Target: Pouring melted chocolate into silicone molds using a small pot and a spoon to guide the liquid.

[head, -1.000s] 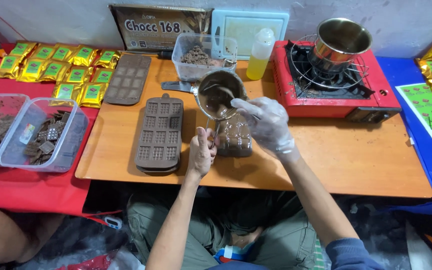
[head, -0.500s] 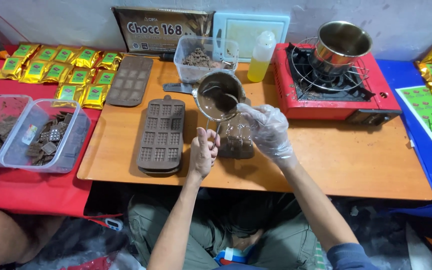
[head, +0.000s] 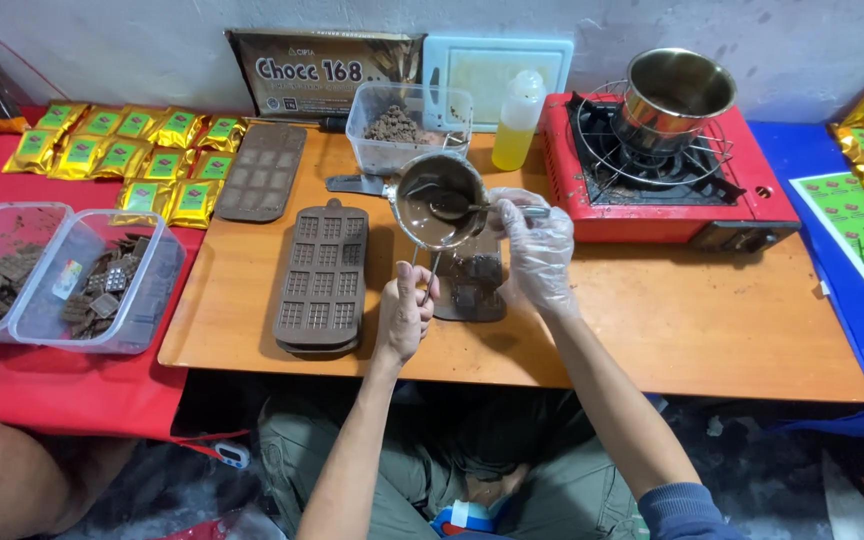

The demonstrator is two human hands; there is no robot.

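My left hand (head: pixel 404 312) grips the wire handle of a small metal pot (head: pixel 439 200) of melted chocolate, held above the wooden table (head: pixel 672 330). My right hand (head: pixel 537 250), in a clear plastic glove, holds a spoon (head: pixel 464 208) whose bowl sits in the chocolate. Under the pot lies a brown chocolate mould (head: pixel 474 292), partly hidden by the hands. A stack of empty brown moulds (head: pixel 320 278) lies just to the left of my left hand.
A red gas stove (head: pixel 667 180) with a steel pot (head: pixel 674 96) stands at the back right, a yellow squeeze bottle (head: pixel 518 120) and a clear tub of chocolate bits (head: pixel 402 125) behind. Left: another mould (head: pixel 260 172), gold packets (head: pixel 122 150), two tubs of chocolate pieces (head: pixel 62 275).
The pot and both hands have stayed over the mould by the table's middle. The right hand shifted slightly as the spoon moves in the chocolate.
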